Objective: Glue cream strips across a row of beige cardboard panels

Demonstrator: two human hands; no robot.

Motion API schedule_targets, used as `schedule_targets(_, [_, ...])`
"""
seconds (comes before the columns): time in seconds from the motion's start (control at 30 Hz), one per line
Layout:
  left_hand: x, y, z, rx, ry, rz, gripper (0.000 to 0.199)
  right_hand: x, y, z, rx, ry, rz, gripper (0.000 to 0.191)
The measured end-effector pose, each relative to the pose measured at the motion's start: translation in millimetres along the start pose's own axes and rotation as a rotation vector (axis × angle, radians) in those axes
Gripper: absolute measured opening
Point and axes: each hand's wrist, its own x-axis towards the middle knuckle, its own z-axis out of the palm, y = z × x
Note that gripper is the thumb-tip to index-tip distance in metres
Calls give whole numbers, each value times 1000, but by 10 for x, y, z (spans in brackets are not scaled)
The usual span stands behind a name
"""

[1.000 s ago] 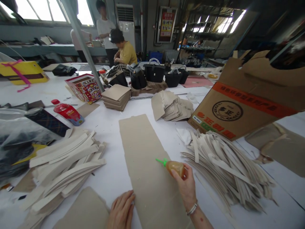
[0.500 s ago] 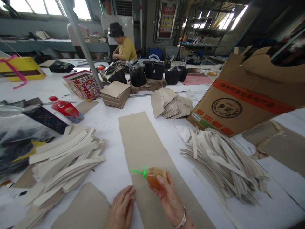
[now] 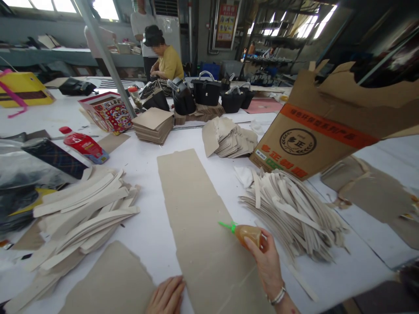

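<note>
A long grey-brown board strip (image 3: 193, 209) lies lengthwise on the white table. Over its right side my right hand (image 3: 268, 257) is wrapped round a squeeze bottle (image 3: 248, 234) of amber liquid, its green nozzle pointing left just above the board. A faint shiny line shows on the board below the bottle. My left hand (image 3: 166, 295) lies flat at the board's lower left edge, fingers stretched out, holding nothing. Another board piece (image 3: 108, 283) is to its left.
Strip piles lie left (image 3: 88, 213) and right (image 3: 294, 209). Ahead are a square board stack (image 3: 153, 125), a fanned pile (image 3: 227, 137) and black bags (image 3: 206, 91). A carton (image 3: 304, 135) stands right, a red bottle (image 3: 84, 145) lies left. A person in yellow (image 3: 170, 63) is beyond.
My right hand has moved right with the bottle, across the board. My left hand appears slightly lower in view. The whole view has shifted a little.
</note>
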Motion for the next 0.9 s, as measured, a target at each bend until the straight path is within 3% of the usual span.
schedule_targets(0.27, [-11,50,-79,-27,-101,-34,31,-158,-28,93,-76,-26,-32,58])
schedule_targets(0.47, [-53,72,-47,-49,-97,-51,32,-557,30,403,-25,-166,-29,52])
schedule_targets(0.53, [-43,77,-51,-70,-96,-71,32,-715,32,533,46,-233,36,53])
schedule_targets(0.63, [-22,107,-98,-133,-97,-132,32,-888,-45,638,280,-406,260,46])
schedule_targets(0.73, [-28,194,-199,-181,-84,-191,31,-917,-184,510,487,-449,397,35])
schedule_targets(0.9, [-120,490,-351,-245,-29,-80,23,-716,-258,-132,387,-234,240,41])
